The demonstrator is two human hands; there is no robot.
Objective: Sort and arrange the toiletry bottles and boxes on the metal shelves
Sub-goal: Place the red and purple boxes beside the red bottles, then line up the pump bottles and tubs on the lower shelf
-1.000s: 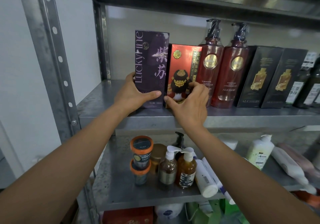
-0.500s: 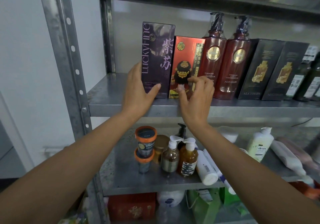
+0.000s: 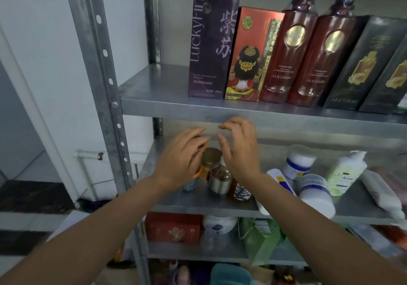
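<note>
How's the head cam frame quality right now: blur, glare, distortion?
Head view: left hand and right hand smeared by motion blur; purple box lettering legible; glare hot spots on the gold medallions of the red bottles; wide-angle lens tilts and bends the shelf upright; right edge soft, lowest shelves dim.

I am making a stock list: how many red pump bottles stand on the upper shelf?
2. One bottle stands beside the red box; the other bottle between it and a black box. More may hide past the right edge.
</note>
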